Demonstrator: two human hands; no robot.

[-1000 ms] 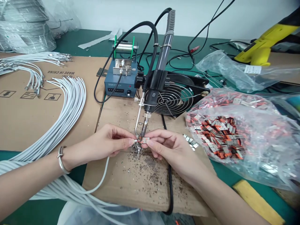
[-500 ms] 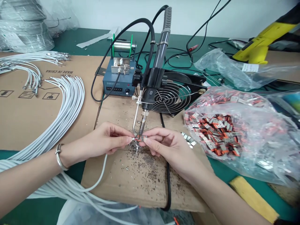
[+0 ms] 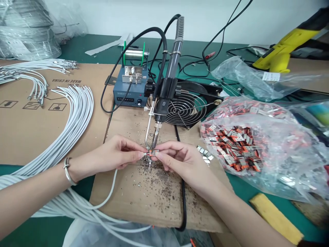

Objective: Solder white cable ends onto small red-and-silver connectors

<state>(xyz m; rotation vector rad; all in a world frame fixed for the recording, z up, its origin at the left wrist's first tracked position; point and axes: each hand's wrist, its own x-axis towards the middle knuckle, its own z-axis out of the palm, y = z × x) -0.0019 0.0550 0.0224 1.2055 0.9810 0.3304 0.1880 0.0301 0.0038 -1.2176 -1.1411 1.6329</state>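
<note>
My left hand (image 3: pixel 115 155) pinches the end of a white cable (image 3: pixel 112 188) between thumb and forefinger. Between the thumb and fingers of my right hand (image 3: pixel 177 157) is a small orange and silver connector (image 3: pixel 155 152). The cable end and the connector meet under the tip of a soldering iron (image 3: pixel 156 132), which is clamped upright at a slant. A thin metal feed tube (image 3: pixel 149 128) comes down beside the iron's tip. Bits of solder (image 3: pixel 149 163) lie on the cardboard (image 3: pixel 123 202) below my fingertips.
Behind stand a blue solder feeder (image 3: pixel 130 91) and a black fan (image 3: pixel 185 106). Plastic bags of connectors (image 3: pixel 239 147) lie right, near a yellow sponge (image 3: pixel 276 219). Bundled white cables (image 3: pixel 79 116) curve along the left. A black cord (image 3: pixel 183 202) crosses the cardboard.
The camera view has shifted slightly. Both hands keep their grips, with the cable end and connector still at the iron's tip.
</note>
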